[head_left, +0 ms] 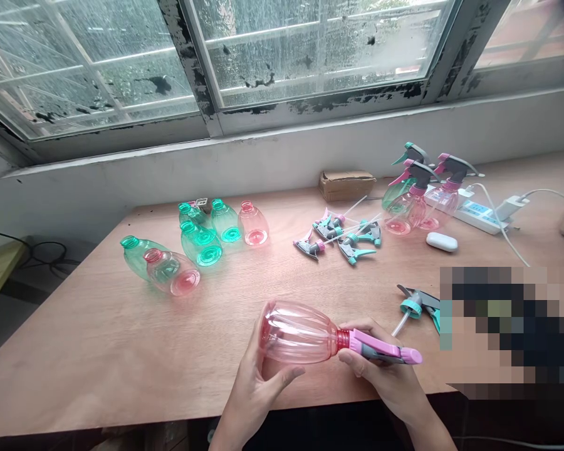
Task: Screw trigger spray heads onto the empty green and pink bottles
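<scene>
I hold a clear pink spray bottle (297, 333) on its side above the near edge of the wooden table (98, 338). My left hand (258, 379) cups the bottle's body from below and behind, fingers curled round it. My right hand (380, 369) is closed on the pink and grey trigger sprayer head (386, 351) fitted at the bottle's red neck. A loose teal and grey sprayer head (420, 302) with its white tube lies on the table just beyond my right hand.
Several empty green and pink bottles (202, 241) lie at the left middle. A pile of loose sprayer heads (341, 235) sits mid-table. Three assembled spray bottles (416, 194) stand at the back right by a power strip (479, 216), a white case (442, 241) and a cardboard box (346, 183). A pixelated patch covers the right edge.
</scene>
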Motion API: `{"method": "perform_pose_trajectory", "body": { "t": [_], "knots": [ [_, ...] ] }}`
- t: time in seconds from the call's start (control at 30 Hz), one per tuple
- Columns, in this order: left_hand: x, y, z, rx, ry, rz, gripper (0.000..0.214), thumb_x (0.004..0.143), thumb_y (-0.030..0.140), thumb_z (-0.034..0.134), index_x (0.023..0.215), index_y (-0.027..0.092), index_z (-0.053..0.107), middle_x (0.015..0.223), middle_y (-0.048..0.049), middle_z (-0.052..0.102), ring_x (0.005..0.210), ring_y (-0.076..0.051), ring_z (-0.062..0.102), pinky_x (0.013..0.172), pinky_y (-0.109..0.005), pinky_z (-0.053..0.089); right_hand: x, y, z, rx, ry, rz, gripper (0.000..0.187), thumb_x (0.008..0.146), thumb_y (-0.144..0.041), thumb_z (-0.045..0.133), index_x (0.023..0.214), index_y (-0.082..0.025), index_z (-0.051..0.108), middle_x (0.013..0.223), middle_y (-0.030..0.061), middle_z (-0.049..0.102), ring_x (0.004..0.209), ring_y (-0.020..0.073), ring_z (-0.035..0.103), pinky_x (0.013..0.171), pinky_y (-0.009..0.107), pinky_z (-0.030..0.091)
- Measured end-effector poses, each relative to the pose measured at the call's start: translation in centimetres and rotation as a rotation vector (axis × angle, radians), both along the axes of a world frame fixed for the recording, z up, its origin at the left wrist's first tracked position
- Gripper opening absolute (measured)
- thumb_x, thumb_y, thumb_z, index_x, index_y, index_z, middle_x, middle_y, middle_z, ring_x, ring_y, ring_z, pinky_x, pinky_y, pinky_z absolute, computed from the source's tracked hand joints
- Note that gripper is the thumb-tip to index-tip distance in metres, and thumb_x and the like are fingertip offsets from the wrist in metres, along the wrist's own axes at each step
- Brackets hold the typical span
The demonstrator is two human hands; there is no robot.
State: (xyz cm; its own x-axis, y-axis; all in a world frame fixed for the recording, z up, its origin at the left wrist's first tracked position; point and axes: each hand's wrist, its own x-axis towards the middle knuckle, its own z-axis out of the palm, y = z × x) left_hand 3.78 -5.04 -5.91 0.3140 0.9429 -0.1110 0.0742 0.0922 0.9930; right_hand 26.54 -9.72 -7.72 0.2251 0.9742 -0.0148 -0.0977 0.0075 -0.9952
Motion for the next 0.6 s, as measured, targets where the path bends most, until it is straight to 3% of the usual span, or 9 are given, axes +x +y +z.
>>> {"method": "perform_pose_trajectory", "body": {
  "t": [0.13,0.27,0.6],
  "knots": [
    [0.15,-0.29,0.05,-0.005,0.002,0.046,0.097,0.085,0.041,0.084,0.164,0.041,0.030,0.175,-0.0023,0.032,0.155,-0.038,0.039,0.128,-0.050,0.034,0.05,-0.02,0.01,-0.002,-0.003,0.016,0.028,0.083,-0.048,0.088,0.099,-0.026,0.079,0.083,0.0008,0.073,0.075,0.0241,0.068,0.073,0.035,0.056],
    [-0.08,-0.23,-0.22,-0.007,-0.009,0.002,0.101,0.083,0.042,0.086,0.166,0.037,0.028,0.176,-0.0031,0.031,0.161,-0.037,0.026,0.132,-0.049,0.025,0.03,-0.01,0.08,0.001,-0.016,0.015,0.028,0.082,-0.048,0.088,0.100,-0.027,0.079,0.085,-0.0004,0.074,0.068,0.0211,0.064,0.066,0.032,0.054],
    [-0.46,-0.15,-0.70,0.016,0.007,-0.027,0.096,0.088,0.037,0.083,0.165,0.044,0.026,0.176,-0.0019,0.029,0.160,-0.037,0.030,0.132,-0.052,0.023,0.00,0.04,0.10,-0.018,0.004,-0.002,0.030,0.081,-0.049,0.089,0.096,-0.025,0.080,0.070,-0.0021,0.065,0.064,0.0198,0.061,0.062,0.031,0.051]
  ]
}}
